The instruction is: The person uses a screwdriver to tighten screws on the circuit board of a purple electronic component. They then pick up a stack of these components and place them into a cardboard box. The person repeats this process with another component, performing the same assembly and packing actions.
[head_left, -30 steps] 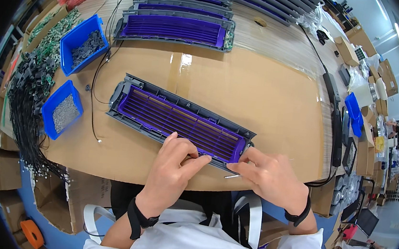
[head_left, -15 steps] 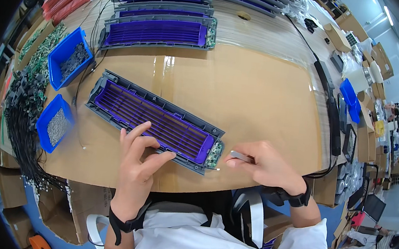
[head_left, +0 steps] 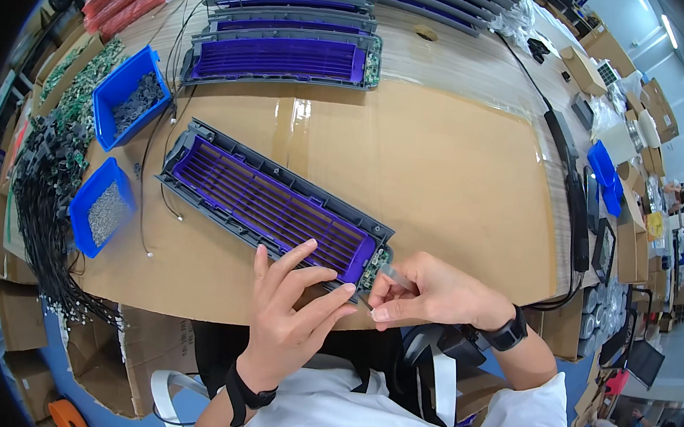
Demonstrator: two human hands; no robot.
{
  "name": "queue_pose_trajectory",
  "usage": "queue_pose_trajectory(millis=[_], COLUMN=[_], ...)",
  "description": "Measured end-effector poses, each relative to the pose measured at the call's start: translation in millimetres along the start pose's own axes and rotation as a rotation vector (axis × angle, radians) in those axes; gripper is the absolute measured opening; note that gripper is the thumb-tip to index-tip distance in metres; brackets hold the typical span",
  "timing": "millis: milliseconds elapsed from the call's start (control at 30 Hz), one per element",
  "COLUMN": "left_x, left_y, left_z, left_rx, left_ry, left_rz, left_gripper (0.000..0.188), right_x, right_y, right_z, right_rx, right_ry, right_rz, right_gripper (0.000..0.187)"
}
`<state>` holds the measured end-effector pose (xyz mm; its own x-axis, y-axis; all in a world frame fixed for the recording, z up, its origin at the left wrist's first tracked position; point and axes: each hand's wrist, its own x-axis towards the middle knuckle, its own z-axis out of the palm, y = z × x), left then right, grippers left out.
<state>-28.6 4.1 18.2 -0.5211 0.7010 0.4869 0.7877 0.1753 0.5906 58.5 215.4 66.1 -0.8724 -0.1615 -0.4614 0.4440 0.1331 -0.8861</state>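
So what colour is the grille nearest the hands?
The grille is purple, as the head view shows.

The grille (head_left: 278, 205) lies on cardboard (head_left: 476, 193), right of two bins (head_left: 81, 223).

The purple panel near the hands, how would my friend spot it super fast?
Find the big brown cardboard sheet on the table. Slanting across it, with the left hand at its near edge, is a long, slatted purple panel. Other purple panels are lined up toward the far side, but this one lies by itself, its right end beside the right hand.
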Motion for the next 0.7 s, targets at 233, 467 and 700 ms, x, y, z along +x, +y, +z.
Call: queue_pose_trajectory(millis=[233, 467, 700], left_x=[-1, 2, 2], left_y=[-2, 2, 1], left_z=[4, 6, 10], left_rx=[-0.025, 0.001, 0.052], left_ry=[0.058, 0.050, 0.025], left_rz=[-0.022, -0.049, -0.032], left_gripper=[0.022, 0.020, 0.020], right_x=[10, 15, 22], right_y=[17, 17, 15], right_z=[17, 20, 19], right_rx=[-0.618, -0.609, -0.513], right_ry=[0.564, 0.603, 0.577], right_rz=[-0.434, -0.499, -0.494], right_gripper=[0.011, 0.014, 0.017])
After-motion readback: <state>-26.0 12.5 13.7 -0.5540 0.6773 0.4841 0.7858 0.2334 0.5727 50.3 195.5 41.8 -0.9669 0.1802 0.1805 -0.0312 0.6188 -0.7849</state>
